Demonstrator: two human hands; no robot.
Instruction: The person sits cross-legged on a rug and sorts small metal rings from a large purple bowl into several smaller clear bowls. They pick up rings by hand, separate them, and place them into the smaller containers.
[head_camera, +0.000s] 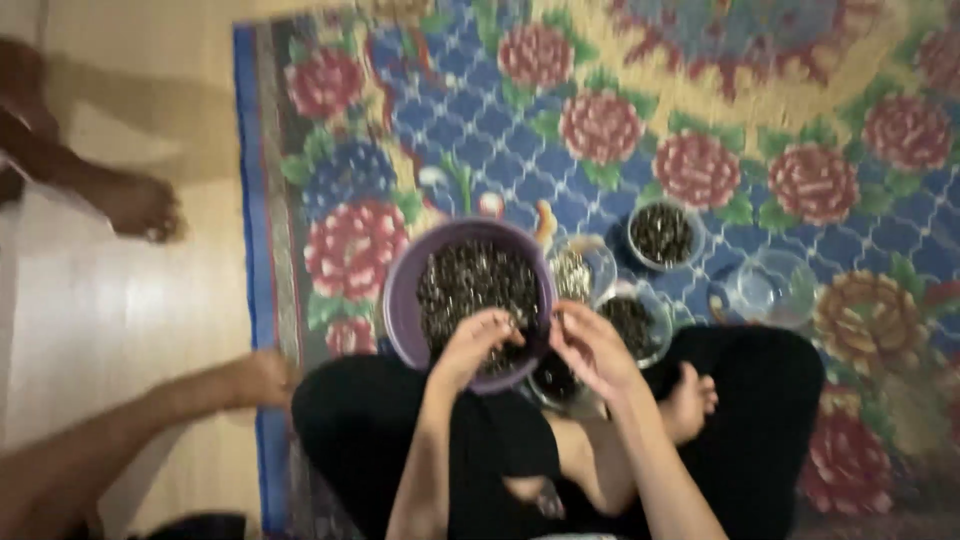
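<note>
A purple bowl (402, 290) full of small dark seeds rests on a flowered mat in front of my crossed legs. My left hand (478, 342) hovers over the bowl's near rim, fingers pinched together on what seems a seed. My right hand (588, 345) sits just right of it, fingers curled close to the left fingertips. The blur hides what lies between the fingers. Small bowls stand around the right hand.
A clear glass bowl (583, 268), a small bowl of dark seeds (661, 234), another dark-filled bowl (636, 322) and an empty clear bowl (768, 288) sit on the mat (700, 110). Another person's foot (140, 208) and arm (150, 410) lie on the bare floor at left.
</note>
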